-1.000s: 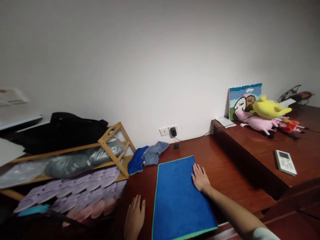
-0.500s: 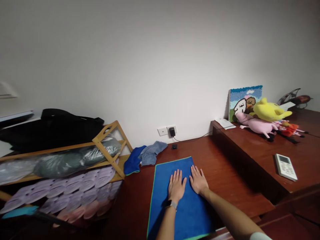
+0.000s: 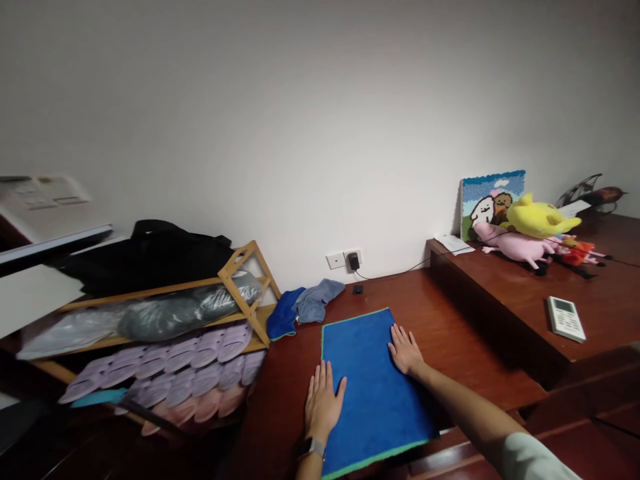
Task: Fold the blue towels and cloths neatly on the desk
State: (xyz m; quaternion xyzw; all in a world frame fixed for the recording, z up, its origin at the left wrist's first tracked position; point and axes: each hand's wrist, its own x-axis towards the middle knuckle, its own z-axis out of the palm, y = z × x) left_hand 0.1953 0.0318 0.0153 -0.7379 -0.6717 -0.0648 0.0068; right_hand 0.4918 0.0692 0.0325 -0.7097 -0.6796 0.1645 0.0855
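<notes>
A blue towel (image 3: 375, 393) with a green edge lies spread out flat on the reddish-brown wooden desk (image 3: 280, 393). My left hand (image 3: 324, 402) rests flat on the towel's left edge, fingers stretched out and the thumb apart; a watch is on that wrist. Across from it, my right hand (image 3: 404, 349) lies flat over the towel's right edge near the far corner, its fingers spread. Neither hand holds anything. Beyond the towel, by the wall, sit a crumpled blue cloth (image 3: 284, 315) and a grey-blue cloth (image 3: 319, 300).
To the left stands a wooden rack (image 3: 253, 293) with a black bag (image 3: 165, 257) and rows of lilac clogs (image 3: 200, 350). On the raised right surface lie a white remote-like device (image 3: 566, 319), plush toys (image 3: 537, 223) and a picture (image 3: 493, 203). A charger (image 3: 353, 261) is plugged into the wall.
My left hand has slid left from the towel's middle to its left edge. My right hand has moved slightly outward to the right edge. The view has turned a little left.
</notes>
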